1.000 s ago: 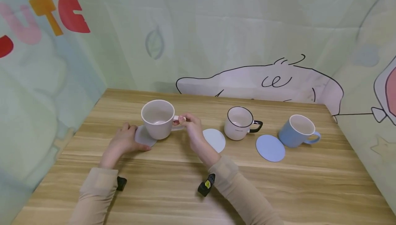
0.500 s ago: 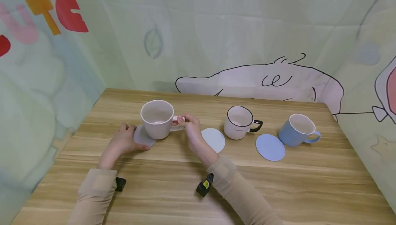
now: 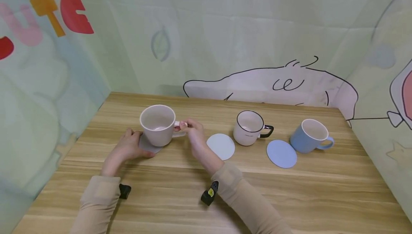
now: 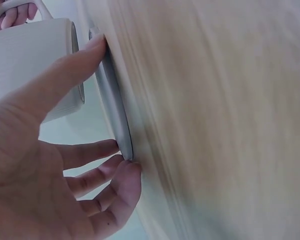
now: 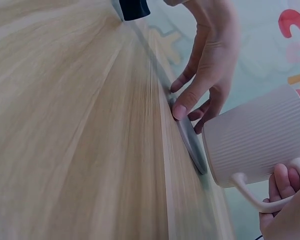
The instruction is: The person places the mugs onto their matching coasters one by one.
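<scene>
Grips the ribbed mug (image 3: 158, 134) by its handle (image 5: 247, 192) in the right hand (image 3: 194, 134) with curled fingers; holds it just above the grey coaster (image 3: 146, 146), apart from it, toward the table's (image 3: 173, 194) far left corner; clasps the coaster's rim in the loosely bent left hand (image 3: 128, 147) between thumb and fingers; has a blue mug (image 3: 302, 140) standing near the right edge

White mug (image 3: 158, 128), finely ribbed; coaster (image 3: 147, 146) seemingly grey.

The wood-grained worktop (image 3: 167, 198) carries, from left to right, a grey coaster (image 3: 146, 146), a white coaster (image 3: 221, 146), a black-rimmed mug (image 3: 247, 134), a blue coaster (image 3: 281, 154) and a blue mug (image 3: 304, 140).
</scene>
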{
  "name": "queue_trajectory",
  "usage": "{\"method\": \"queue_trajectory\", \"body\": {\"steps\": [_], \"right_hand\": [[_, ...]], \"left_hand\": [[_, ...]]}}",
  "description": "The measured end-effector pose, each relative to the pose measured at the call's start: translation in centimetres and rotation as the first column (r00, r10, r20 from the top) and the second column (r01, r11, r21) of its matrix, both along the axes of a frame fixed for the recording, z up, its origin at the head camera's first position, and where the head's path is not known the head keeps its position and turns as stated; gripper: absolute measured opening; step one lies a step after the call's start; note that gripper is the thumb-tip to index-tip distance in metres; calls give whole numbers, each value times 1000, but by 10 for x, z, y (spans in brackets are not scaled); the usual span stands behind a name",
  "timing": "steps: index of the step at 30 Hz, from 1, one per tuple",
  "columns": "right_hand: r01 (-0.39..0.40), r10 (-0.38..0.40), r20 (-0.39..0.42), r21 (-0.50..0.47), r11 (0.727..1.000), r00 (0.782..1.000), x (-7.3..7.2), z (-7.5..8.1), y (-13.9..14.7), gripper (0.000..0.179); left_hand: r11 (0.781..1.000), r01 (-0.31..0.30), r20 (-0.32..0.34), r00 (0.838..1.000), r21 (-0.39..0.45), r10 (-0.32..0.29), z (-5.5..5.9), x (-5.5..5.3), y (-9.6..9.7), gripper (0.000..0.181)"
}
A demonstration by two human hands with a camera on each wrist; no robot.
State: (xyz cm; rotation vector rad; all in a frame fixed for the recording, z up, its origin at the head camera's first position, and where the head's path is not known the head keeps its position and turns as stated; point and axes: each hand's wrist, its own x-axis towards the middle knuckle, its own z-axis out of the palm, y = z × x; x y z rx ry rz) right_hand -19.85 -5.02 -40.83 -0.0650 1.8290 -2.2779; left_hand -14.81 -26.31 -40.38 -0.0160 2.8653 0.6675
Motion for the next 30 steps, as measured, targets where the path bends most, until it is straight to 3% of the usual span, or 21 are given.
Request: {"method": "queue_trajectory", "body": {"steps": [18, 30], "right_hand": [[-12, 12, 35, -4, 1000, 999, 2, -3, -11, 17], [-15, 15, 26, 9, 1000, 1000, 2, -4, -16, 18]], "left_hand": [[998, -37, 6, 999, 45, 37, -4, 0, -6, 104], [998, -29, -8, 1000, 49, 30, -5, 0, -5, 102]]}}
